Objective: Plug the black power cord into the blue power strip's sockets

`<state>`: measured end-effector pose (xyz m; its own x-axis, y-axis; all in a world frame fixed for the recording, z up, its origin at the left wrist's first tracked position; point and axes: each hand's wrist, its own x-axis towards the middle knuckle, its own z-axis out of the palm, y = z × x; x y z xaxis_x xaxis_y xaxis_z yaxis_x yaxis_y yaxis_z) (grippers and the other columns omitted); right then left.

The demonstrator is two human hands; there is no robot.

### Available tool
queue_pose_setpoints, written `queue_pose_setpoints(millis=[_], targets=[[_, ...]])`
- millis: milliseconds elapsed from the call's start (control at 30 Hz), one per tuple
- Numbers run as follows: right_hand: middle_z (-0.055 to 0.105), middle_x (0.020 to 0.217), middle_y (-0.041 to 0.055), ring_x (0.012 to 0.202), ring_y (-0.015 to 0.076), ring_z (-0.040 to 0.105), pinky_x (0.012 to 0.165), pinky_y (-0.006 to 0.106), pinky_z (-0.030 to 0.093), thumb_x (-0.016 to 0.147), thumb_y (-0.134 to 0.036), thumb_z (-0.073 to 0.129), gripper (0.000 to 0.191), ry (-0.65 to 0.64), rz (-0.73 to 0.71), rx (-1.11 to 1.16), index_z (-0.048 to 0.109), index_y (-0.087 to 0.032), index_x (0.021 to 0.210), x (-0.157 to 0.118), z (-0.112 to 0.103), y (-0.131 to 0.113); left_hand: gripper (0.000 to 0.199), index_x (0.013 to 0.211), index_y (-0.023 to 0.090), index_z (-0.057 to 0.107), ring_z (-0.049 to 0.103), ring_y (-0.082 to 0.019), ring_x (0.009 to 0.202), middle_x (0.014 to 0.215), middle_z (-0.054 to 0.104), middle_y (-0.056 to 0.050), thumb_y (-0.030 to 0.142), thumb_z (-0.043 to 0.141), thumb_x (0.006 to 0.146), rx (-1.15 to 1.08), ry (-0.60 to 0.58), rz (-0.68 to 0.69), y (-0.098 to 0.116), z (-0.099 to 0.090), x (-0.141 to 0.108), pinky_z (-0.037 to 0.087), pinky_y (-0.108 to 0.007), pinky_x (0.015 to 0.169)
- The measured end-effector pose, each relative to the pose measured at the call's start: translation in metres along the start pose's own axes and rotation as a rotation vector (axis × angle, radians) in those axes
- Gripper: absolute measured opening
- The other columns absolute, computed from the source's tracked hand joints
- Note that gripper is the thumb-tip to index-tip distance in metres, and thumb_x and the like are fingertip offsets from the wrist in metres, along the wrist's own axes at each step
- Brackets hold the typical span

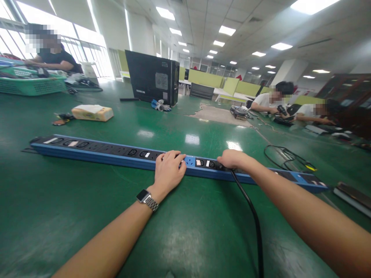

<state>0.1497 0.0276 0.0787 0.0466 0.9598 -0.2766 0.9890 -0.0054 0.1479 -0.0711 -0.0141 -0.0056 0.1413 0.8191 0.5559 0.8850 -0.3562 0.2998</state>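
Observation:
A long blue and black power strip [116,155] lies across the green table. My left hand [169,170], below which a watch is strapped to the wrist, rests on the middle of the strip with its fingers bent over the top, left of a blue socket [189,161]. Farther right, my right hand [231,158] is closed round the plug end of a thick black cable [251,206] at the strip's sockets. The plug is mostly hidden under the fingers. From there the cable runs down toward the bottom edge of the view.
Behind the strip are a tissue pack [92,112], a black computer case [153,77] and blue-grey gloves [160,105]. A green basket [31,85] stands at left. Coiled black cable [285,156] lies right, near a dark flat object [353,197]. Several people sit around the table.

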Motion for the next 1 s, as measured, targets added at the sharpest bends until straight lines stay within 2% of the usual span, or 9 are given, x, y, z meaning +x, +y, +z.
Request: queue_pose_setpoints(millis=[100, 267, 367, 500, 600, 700, 767, 833, 1000], targets=[[0.064, 0.120, 0.0218, 0.108, 0.0329, 0.062, 0.082, 0.039, 0.049, 0.086, -0.045, 0.044, 0.051, -0.015, 0.026, -0.024, 0.070, -0.010, 0.114, -0.005, -0.001, -0.002, 0.031, 0.110, 0.026, 0.068, 0.053, -0.024, 0.116, 0.120, 0.065, -0.006, 0.026, 0.044, 0.090, 0.000, -0.004, 0.001, 0.000, -0.001, 0.000, 0.032, -0.044, 0.100], [0.064, 0.120, 0.0212, 0.109, 0.0324, 0.061, 0.083, 0.039, 0.050, 0.085, -0.044, 0.047, 0.049, 0.002, 0.038, -0.056, 0.069, -0.012, 0.115, -0.012, -0.005, -0.010, 0.031, 0.111, 0.025, 0.068, 0.053, -0.024, 0.117, 0.121, 0.065, -0.006, 0.026, 0.044, 0.091, 0.001, -0.012, -0.001, 0.000, -0.002, 0.000, 0.032, -0.044, 0.100], [0.065, 0.118, 0.0225, 0.107, 0.0332, 0.062, 0.083, 0.041, 0.050, 0.086, -0.040, 0.045, 0.047, 0.015, 0.032, -0.077, 0.070, -0.012, 0.113, -0.015, 0.000, -0.014, 0.031, 0.111, 0.025, 0.068, 0.053, -0.024, 0.117, 0.121, 0.065, -0.006, 0.026, 0.044, 0.091, 0.003, -0.021, 0.000, 0.000, -0.002, 0.000, 0.032, -0.044, 0.100], [0.065, 0.118, 0.0222, 0.107, 0.0325, 0.063, 0.081, 0.040, 0.049, 0.089, -0.044, 0.036, 0.052, 0.030, 0.043, -0.035, 0.069, -0.011, 0.113, -0.018, 0.008, -0.014, 0.031, 0.112, 0.025, 0.067, 0.053, -0.024, 0.118, 0.122, 0.064, -0.006, 0.026, 0.044, 0.091, 0.008, -0.021, 0.004, 0.000, -0.002, 0.000, 0.032, -0.044, 0.100], [0.065, 0.117, 0.0212, 0.106, 0.0319, 0.063, 0.081, 0.039, 0.049, 0.088, -0.052, 0.037, 0.057, 0.024, 0.030, 0.007, 0.069, -0.011, 0.112, -0.015, 0.009, -0.004, 0.031, 0.112, 0.025, 0.067, 0.053, -0.024, 0.118, 0.122, 0.064, -0.006, 0.027, 0.044, 0.091, 0.009, -0.019, 0.007, -0.001, -0.002, 0.000, 0.031, -0.044, 0.100], [0.071, 0.103, 0.0185, 0.095, 0.0284, 0.067, 0.077, 0.035, 0.049, 0.086, -0.061, 0.037, 0.062, 0.000, 0.004, 0.107, 0.072, -0.012, 0.100, -0.004, 0.005, 0.016, 0.031, 0.112, 0.025, 0.067, 0.053, -0.023, 0.118, 0.122, 0.064, -0.006, 0.027, 0.044, 0.092, 0.011, -0.019, 0.010, -0.001, -0.001, -0.001, 0.031, -0.044, 0.100], [0.072, 0.095, 0.0161, 0.087, 0.0258, 0.068, 0.073, 0.032, 0.048, 0.087, -0.063, 0.035, 0.063, 0.045, 0.022, 0.181, 0.072, -0.014, 0.097, 0.005, 0.001, 0.027, 0.031, 0.112, 0.025, 0.067, 0.053, -0.023, 0.118, 0.122, 0.064, -0.006, 0.027, 0.044, 0.091, 0.010, -0.017, 0.011, -0.001, -0.001, -0.001, 0.031, -0.044, 0.100], [0.072, 0.096, 0.0149, 0.088, 0.0245, 0.067, 0.071, 0.029, 0.047, 0.087, -0.062, 0.036, 0.061, 0.115, 0.014, 0.215, 0.072, -0.014, 0.097, 0.013, -0.001, 0.029, 0.031, 0.111, 0.026, 0.067, 0.053, -0.023, 0.118, 0.121, 0.064, -0.006, 0.026, 0.044, 0.091, 0.008, -0.013, 0.007, -0.001, -0.001, 0.000, 0.031, -0.043, 0.101], [0.072, 0.104, 0.0115, 0.095, 0.0212, 0.065, 0.073, 0.024, 0.044, 0.090, -0.057, 0.038, 0.055, 0.142, -0.149, 0.304, 0.072, -0.015, 0.098, 0.024, 0.010, 0.002, 0.030, 0.111, 0.026, 0.067, 0.053, -0.024, 0.117, 0.121, 0.065, -0.006, 0.026, 0.044, 0.091, 0.007, -0.015, 0.002, 0.000, -0.001, 0.001, 0.031, -0.044, 0.100]])
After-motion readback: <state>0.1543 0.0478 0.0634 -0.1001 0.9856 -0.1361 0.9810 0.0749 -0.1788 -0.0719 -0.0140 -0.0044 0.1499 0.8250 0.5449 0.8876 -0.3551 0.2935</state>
